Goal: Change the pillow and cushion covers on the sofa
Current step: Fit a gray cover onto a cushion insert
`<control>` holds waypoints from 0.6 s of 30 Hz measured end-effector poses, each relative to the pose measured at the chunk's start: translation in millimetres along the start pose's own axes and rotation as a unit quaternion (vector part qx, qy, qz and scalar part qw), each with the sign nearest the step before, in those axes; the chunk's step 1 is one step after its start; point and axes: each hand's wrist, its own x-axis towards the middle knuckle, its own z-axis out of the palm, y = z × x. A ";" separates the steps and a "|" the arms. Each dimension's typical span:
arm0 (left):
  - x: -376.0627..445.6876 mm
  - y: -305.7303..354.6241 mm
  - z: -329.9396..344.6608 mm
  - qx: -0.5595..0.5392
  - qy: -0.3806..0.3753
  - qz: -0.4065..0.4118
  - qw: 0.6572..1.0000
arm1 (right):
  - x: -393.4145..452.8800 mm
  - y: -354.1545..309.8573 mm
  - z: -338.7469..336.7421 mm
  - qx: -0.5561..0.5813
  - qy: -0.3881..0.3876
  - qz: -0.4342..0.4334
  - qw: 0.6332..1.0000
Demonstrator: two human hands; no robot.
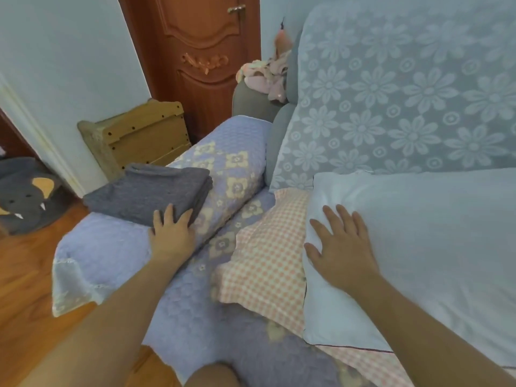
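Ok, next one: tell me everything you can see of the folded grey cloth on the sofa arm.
The folded grey cloth is a dark grey, textured fabric folded into a flat stack of several layers, its edges showing at the right side. It lies on the quilted lilac cover over the sofa arm, overhanging the arm's outer edge. The left hand rests on its near edge, fingers straight. What kind of item it is cannot be told.

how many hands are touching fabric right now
2. The left hand rests on the grey folded cloth on the sofa arm; the right hand presses the white pillow.
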 end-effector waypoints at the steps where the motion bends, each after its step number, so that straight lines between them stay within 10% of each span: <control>1: 1.3 -1.2 -0.9 -0.023 0.028 0.016 0.999 | 1.4 1.3 -0.6 0.003 0.013 0.002 1.000; 10: 2.9 46.2 -135.1 -0.072 0.142 -0.060 0.985 | 6.6 31.1 -64.9 0.117 -0.042 0.007 0.992; 18: -97.7 217.7 -300.5 -0.342 0.250 0.279 0.862 | -16.4 70.5 -264.1 0.361 0.096 0.005 0.927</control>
